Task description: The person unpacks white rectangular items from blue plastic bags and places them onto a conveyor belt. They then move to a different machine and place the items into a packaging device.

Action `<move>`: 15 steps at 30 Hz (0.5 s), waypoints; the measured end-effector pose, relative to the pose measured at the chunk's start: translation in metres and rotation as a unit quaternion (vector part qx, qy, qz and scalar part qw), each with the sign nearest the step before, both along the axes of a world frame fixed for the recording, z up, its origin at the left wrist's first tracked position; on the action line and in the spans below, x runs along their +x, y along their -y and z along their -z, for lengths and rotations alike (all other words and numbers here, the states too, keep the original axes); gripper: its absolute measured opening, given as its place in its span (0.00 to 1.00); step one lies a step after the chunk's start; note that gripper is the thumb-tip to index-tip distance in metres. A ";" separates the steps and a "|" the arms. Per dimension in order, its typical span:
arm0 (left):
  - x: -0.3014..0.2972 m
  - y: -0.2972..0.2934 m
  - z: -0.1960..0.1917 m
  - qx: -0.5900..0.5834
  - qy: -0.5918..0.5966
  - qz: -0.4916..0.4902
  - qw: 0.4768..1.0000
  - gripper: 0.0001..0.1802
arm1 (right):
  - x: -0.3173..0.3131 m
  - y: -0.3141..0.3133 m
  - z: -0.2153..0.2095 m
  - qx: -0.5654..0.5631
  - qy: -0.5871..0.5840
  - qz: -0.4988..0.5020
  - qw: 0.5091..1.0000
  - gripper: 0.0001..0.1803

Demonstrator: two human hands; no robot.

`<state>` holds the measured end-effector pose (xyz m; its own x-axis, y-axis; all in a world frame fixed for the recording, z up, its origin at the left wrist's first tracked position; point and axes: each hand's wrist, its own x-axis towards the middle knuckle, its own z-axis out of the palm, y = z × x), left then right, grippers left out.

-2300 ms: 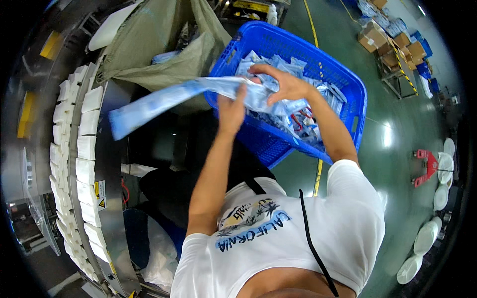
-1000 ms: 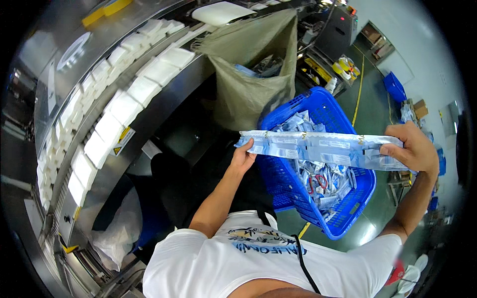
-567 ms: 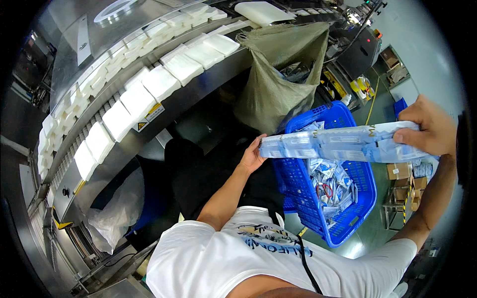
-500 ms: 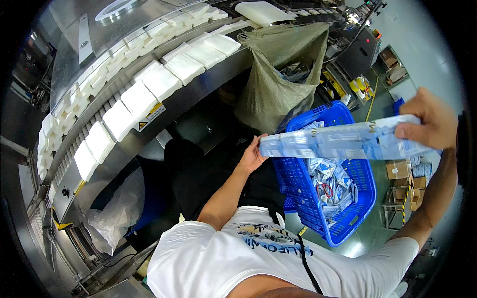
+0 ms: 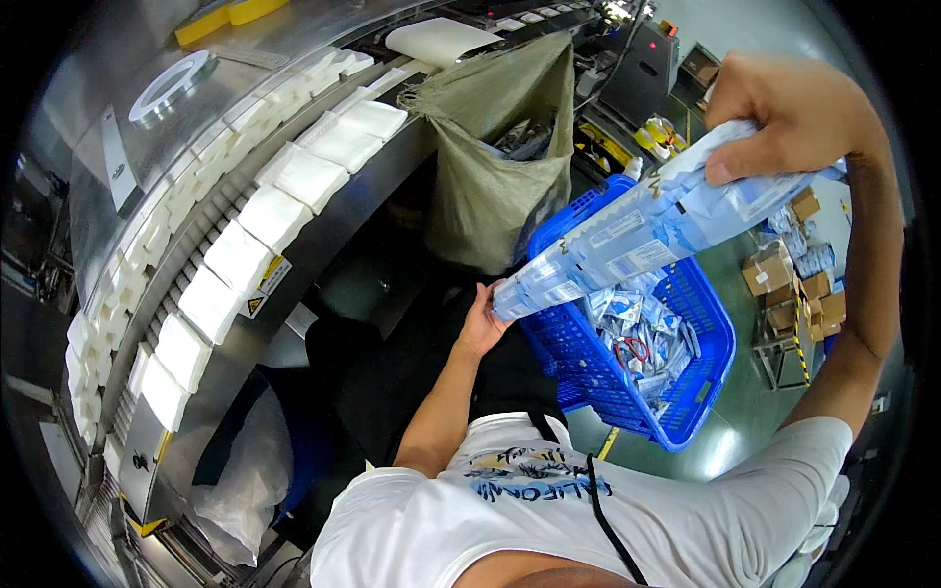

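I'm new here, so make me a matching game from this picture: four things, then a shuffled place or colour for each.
Things
1. Strip
2. Sack
3. White pads
4. Basket

Descriptions
A. In rows on the picture's left
B. Blue, holding packets
C. Reaching from left hand to right hand
D. Dull green

Pairs: 1-C, 2-D, 3-A, 4-B

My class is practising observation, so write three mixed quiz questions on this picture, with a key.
1. True or false: on the blue packaging strip, the right grip sits higher in the picture than the left grip.
2. What lies in the blue basket? A: warning triangle. B: red-looped item. C: cardboard box.
3. Fill in: the open sack is ___ in colour.
Key: 1 true; 2 B; 3 olive green.
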<state>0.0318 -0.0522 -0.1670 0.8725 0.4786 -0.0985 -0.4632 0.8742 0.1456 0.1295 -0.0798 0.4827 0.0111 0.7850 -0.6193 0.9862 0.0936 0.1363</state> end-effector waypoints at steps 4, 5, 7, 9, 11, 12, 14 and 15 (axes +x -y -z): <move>0.002 0.006 0.003 0.009 0.020 0.042 0.999 0.39 | 0.016 0.014 0.013 0.098 -0.005 -0.141 0.985 0.33; 0.004 0.008 0.007 0.013 0.020 0.047 0.999 0.38 | 0.012 0.012 0.009 0.063 -0.006 -0.107 0.992 0.31; 0.009 0.012 0.012 0.041 0.009 0.047 0.998 0.37 | -0.002 0.004 -0.005 -0.013 -0.009 -0.036 0.999 0.29; 0.003 0.017 0.007 0.034 -0.007 0.016 0.999 0.33 | -0.004 -0.004 -0.006 -0.088 -0.036 -0.013 0.995 0.21; 0.001 0.011 0.009 0.036 0.015 -0.008 0.999 0.32 | -0.021 -0.004 -0.016 -0.077 -0.032 -0.017 0.996 0.21; -0.001 0.007 0.009 0.038 0.026 -0.010 0.999 0.32 | -0.026 -0.004 -0.020 -0.068 -0.033 -0.018 0.997 0.21; -0.003 0.008 0.011 0.044 0.046 -0.004 0.998 0.31 | -0.012 0.005 -0.023 -0.044 -0.015 0.006 0.999 0.21; -0.003 0.008 0.011 0.049 0.053 -0.001 0.997 0.31 | -0.004 0.011 -0.024 -0.014 -0.012 0.009 1.000 0.22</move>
<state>0.0285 -0.0605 -0.1779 0.8743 0.4836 0.0417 -0.4827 0.8572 0.1796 0.1258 -0.0903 0.5072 0.0096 0.7669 -0.6417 0.9908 0.0794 0.1097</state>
